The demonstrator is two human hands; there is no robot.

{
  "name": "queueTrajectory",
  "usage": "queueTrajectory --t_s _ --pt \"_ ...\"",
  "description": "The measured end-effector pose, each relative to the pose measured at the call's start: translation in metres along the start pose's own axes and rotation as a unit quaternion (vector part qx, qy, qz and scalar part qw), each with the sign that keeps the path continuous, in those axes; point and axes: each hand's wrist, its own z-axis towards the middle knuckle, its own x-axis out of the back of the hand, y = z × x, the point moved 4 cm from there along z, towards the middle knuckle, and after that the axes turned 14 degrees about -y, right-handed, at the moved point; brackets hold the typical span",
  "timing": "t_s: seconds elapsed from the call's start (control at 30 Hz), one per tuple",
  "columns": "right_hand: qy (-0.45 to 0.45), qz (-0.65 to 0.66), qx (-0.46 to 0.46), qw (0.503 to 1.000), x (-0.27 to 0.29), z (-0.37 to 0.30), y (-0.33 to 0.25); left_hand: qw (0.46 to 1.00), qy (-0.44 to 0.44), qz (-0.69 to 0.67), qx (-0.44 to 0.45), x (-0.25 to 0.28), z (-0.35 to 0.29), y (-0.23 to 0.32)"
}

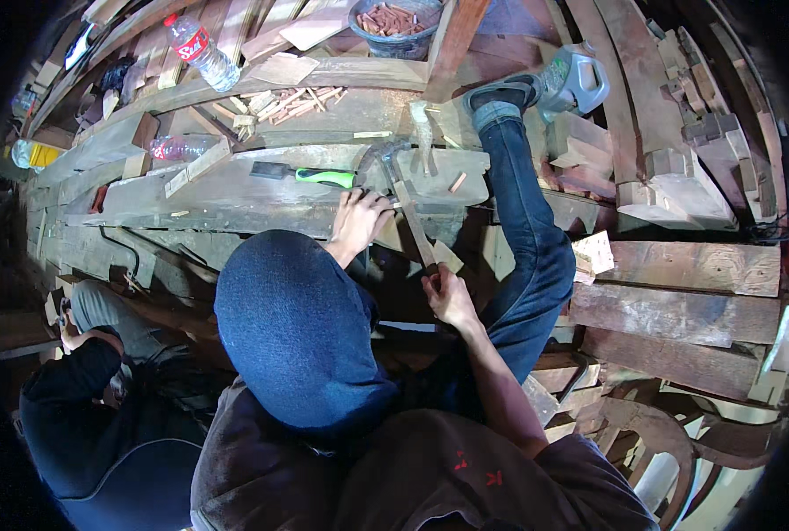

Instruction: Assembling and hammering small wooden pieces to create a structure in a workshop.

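Note:
My right hand (450,296) is closed around the lower end of a hammer's wooden handle (418,232). The hammer's dark metal head (384,152) is over the thick plank (261,199) in front of me. At the plank's near edge, my left hand (359,221) has its fingers bent together at a small wooden peg (397,205), which sticks out by the fingertips. Just beyond that hand lies a chisel with a bright green handle (323,177). A short loose peg (458,182) rests right of the hammer, and a pale curved object (423,133) lies behind it.
Loose pegs (301,104) are heaped behind the plank, below a bucket of pegs (394,22). Plastic bottles (201,53) stand or lie at the left. A grey jug (574,81) is beside my right foot. Another person (102,425) sits at my left. Boards (677,305) are stacked right.

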Motion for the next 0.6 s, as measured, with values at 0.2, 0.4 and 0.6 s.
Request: queueTrajectory --t_s 0.2,0.4,0.6 --pt "0.011 -0.004 0.011 1.0 -0.001 0.0 0.004 0.996 0.074 -0.008 -0.05 -0.003 0.001 0.003" --pt "0.018 0.001 -0.021 1.0 0.004 -0.002 -0.009 0.995 0.085 -0.027 -0.047 0.004 -0.001 0.004" --pt "0.035 0.006 -0.021 0.999 -0.008 0.012 0.024 0.996 0.061 -0.054 -0.03 0.005 0.0 0.008"
